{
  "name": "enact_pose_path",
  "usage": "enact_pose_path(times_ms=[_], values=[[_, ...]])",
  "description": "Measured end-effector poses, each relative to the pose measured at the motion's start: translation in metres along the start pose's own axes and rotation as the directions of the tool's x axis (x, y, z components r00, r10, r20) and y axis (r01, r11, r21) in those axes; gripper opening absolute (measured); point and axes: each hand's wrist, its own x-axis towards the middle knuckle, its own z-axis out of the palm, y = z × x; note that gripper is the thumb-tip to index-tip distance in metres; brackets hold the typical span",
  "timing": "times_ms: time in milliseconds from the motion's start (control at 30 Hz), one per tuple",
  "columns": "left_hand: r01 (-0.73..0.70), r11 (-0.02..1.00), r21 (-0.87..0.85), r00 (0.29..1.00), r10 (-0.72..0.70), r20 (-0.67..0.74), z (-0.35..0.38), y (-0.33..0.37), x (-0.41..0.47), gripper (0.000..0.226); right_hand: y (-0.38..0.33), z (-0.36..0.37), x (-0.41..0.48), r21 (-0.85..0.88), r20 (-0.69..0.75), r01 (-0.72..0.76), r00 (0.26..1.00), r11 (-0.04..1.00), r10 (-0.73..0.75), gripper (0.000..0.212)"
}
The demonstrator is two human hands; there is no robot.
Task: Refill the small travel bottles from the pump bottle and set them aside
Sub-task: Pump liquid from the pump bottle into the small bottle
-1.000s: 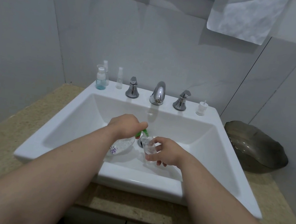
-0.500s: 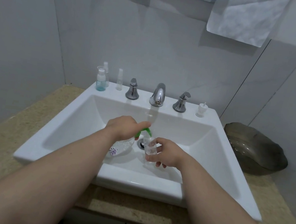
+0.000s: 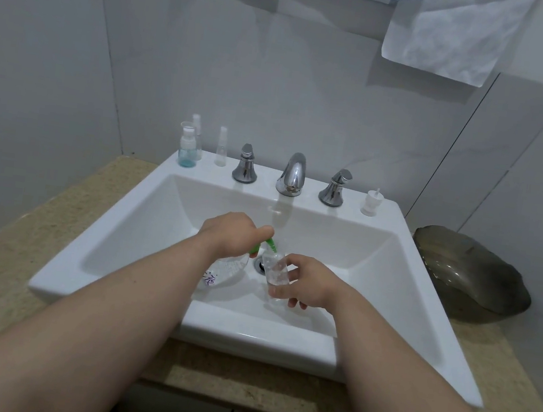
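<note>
Over the white sink basin (image 3: 143, 223), my left hand (image 3: 230, 231) grips the top of a clear pump bottle (image 3: 223, 270) with a green pump head (image 3: 270, 244); a fingertip lies over the pump. The green nozzle points at the mouth of a small clear travel bottle (image 3: 274, 270), which my right hand (image 3: 304, 284) holds tilted next to the drain. Most of the pump bottle is hidden under my left hand and wrist.
On the sink's back ledge stand a blue-tinted travel bottle (image 3: 187, 150), a clear spray bottle (image 3: 221, 147) and, at the right, a small white pump cap (image 3: 371, 202). Chrome faucet (image 3: 292, 174) and two handles sit between. A dark bowl (image 3: 471, 273) rests on the right counter.
Both hands stay almost in place over the drain. The travel bottle has shifted slightly nearer the green nozzle.
</note>
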Motion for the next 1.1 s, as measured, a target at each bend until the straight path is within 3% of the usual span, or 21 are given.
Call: enact_pose_path(times_ms=[533, 867, 1100], values=[[-0.049, 0.998, 0.05, 0.997, 0.046, 0.058, 0.0008, 0.0015, 0.0031, 0.052, -0.0001, 0.0009, -0.0013, -0.026, 0.005, -0.012, 1.0, 1.0, 0.012, 0.056], [-0.024, 1.0, 0.006, 0.999, 0.023, 0.038, -0.0028, -0.0004, -0.0054, 0.083, -0.0007, -0.0002, -0.0019, 0.011, -0.002, -0.003, 1.0, 1.0, 0.003, 0.048], [0.006, 1.0, -0.023, 1.0, -0.005, 0.031, -0.0033, -0.0004, -0.005, 0.074, -0.0008, 0.0004, -0.0012, 0.023, -0.008, -0.003, 1.0, 1.0, 0.003, 0.049]])
